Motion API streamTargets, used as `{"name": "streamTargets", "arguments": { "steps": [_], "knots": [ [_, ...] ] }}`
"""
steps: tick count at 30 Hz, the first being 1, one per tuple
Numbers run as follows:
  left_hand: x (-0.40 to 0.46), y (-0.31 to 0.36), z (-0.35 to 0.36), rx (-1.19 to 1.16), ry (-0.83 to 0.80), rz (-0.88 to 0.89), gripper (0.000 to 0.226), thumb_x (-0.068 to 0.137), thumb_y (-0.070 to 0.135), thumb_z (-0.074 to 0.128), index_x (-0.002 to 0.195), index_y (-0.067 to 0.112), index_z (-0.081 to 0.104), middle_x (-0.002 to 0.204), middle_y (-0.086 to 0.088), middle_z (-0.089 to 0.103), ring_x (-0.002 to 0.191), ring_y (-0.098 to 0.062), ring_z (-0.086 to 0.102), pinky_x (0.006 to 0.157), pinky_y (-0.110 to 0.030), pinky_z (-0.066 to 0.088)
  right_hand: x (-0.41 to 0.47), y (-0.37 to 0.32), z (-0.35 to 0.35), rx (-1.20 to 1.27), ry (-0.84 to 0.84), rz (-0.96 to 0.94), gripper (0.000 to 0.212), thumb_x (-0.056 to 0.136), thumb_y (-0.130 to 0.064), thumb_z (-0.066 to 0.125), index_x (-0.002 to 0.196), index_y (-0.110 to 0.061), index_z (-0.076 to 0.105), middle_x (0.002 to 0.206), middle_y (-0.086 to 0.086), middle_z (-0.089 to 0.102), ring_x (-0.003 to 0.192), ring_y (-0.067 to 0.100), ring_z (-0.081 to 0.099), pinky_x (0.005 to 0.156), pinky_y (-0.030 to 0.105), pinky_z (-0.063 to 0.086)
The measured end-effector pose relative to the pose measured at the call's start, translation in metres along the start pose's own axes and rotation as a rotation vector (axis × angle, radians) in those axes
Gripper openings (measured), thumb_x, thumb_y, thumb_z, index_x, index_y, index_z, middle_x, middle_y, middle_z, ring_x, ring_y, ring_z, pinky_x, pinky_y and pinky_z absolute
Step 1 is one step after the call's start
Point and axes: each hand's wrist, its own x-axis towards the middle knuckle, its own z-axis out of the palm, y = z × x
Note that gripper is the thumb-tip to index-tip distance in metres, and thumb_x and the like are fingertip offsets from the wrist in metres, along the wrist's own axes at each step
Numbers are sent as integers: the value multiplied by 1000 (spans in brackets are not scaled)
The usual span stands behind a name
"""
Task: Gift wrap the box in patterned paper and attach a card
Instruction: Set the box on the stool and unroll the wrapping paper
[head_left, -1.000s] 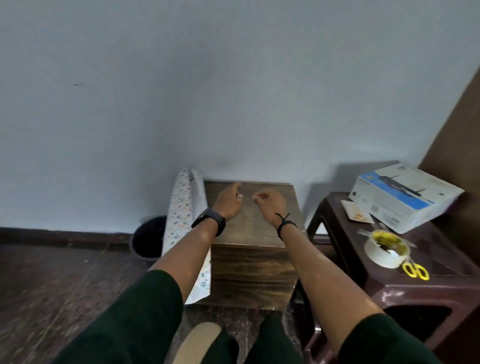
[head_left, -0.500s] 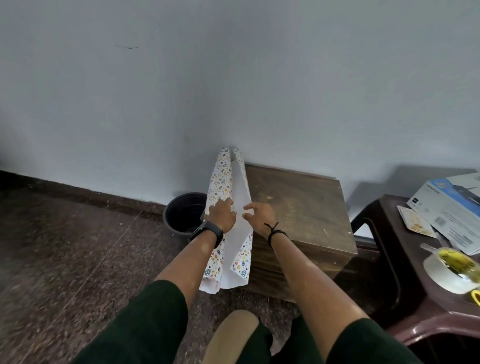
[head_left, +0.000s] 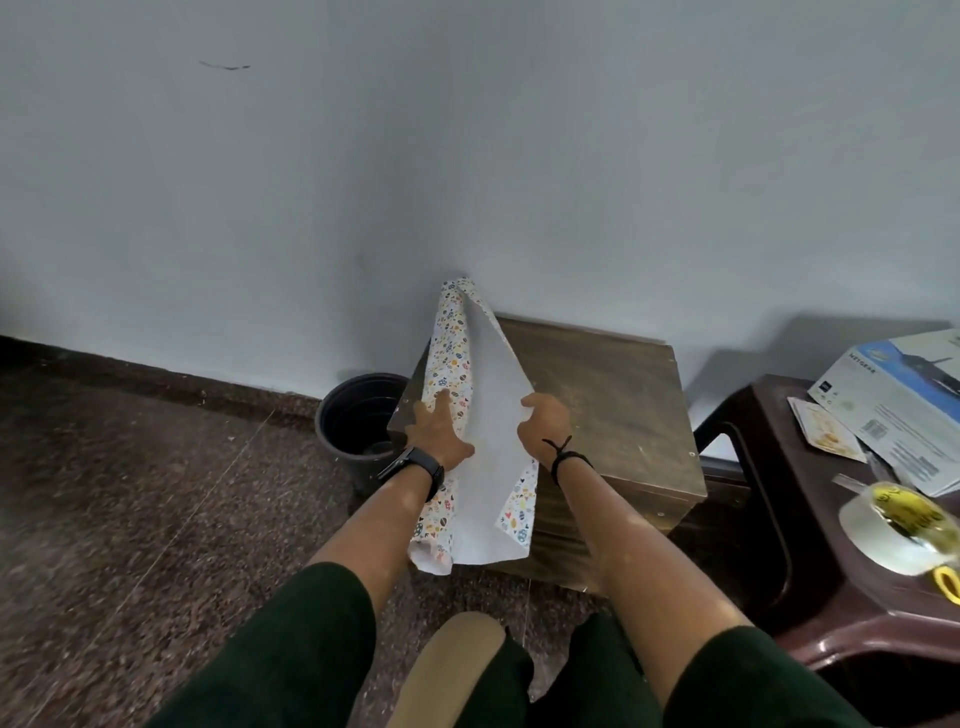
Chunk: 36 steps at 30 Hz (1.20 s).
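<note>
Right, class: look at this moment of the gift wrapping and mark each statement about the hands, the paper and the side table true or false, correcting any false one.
1. The right hand grips the opened edge of the patterned paper. True.
2. The left hand holds the scissors. False: it rests on the paper's rolled part.
3. The paper lies partly on the wooden box. True.
4. The tape roll sits on the floor. False: it sits on the dark side table.
5. A black pot stands left of the wooden box. True.
</note>
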Motion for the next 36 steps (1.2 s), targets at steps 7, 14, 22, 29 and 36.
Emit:
{"name": "streamTargets", "arguments": {
  "steps": [7,14,22,29,36],
  "knots": [
    [-16,53,24,-327,-32,179,81,83,24,68,148,19,19,140,-11,26,130,-26,34,106,-32,31,-2,52,-68,19,158,72,41,84,7,47,124,3,56,136,17,49,127,29,44,107,32,35],
    [-24,93,60,-421,-186,204,75,87,29,64,147,21,19,149,-7,33,133,-26,37,108,-37,33,-9,112,-114,-11,251,184,39,84,8,45,120,3,58,130,20,53,120,32,49,103,38,40],
    [-15,90,65,-575,-233,146,74,87,25,65,145,25,19,144,-5,40,122,-26,49,98,-35,40,-9,143,-109,-257,183,246,35,88,2,46,122,1,53,131,20,43,120,35,45,103,40,40],
    [-13,75,59,-709,-217,25,66,93,27,56,146,20,19,138,-11,44,102,-20,49,86,-33,39,-8,110,-73,-891,21,-1,35,91,-8,42,123,-4,56,138,14,34,125,34,36,109,41,28],
    [-11,60,46,-809,-169,-17,58,94,18,51,145,19,22,138,-10,40,107,-22,48,88,-35,42,1,70,-24,-483,-82,-53,46,92,0,35,138,2,30,141,21,27,120,36,41,95,41,40]
  ]
}}
